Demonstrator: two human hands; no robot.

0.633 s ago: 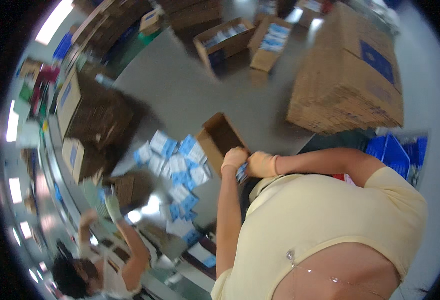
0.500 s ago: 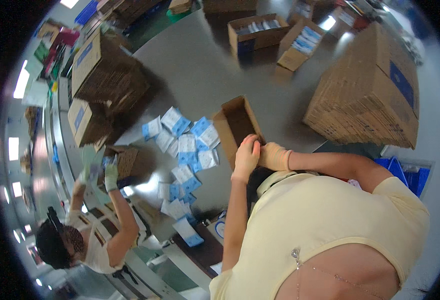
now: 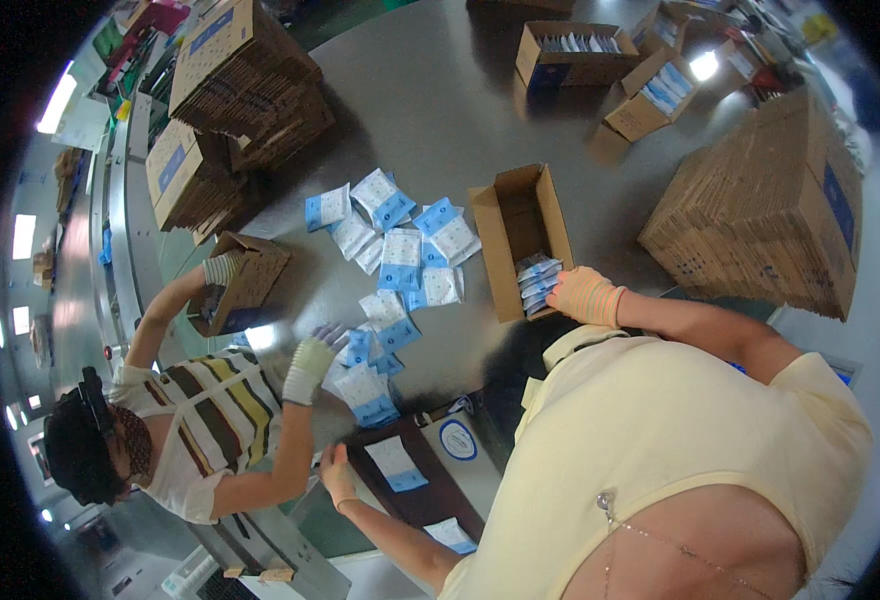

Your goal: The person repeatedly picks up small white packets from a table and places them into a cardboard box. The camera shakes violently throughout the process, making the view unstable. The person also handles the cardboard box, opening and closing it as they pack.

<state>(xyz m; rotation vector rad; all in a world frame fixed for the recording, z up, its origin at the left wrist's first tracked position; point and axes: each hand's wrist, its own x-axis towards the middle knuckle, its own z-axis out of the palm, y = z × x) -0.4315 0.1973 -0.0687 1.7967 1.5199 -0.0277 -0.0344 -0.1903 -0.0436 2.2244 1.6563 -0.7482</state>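
Observation:
An open cardboard box (image 3: pixel 495 255) stands in front of me with a short stack of blue-and-white packets (image 3: pixel 538 285) at its near end. My right hand (image 3: pixel 588 297), in a striped knit glove, reaches over the box's near right edge, its bent fingers gripping the packets. My left hand (image 3: pixel 338 476) is stretched out to the left, beside the dark conveyor belt (image 3: pixel 440 480). Its fingers are slightly apart and nothing shows in them. A loose packet (image 3: pixel 396 463) lies on the belt close by. More packets (image 3: pixel 400 260) lie in a pile left of the box.
A co-worker's gloved hand (image 3: pixel 308 368) is over the pile's near edge; the other reaches into a box (image 3: pixel 250 285) at left. Stacks of flattened cartons stand at left (image 3: pixel 245 75) and right (image 3: pixel 760 200). Filled boxes (image 3: pixel 575 65) sit at the back of the metal table.
My left hand has left the box and swung down left to the belt. Packets now show in the box under my right hand. The co-worker's one hand has moved toward the pile.

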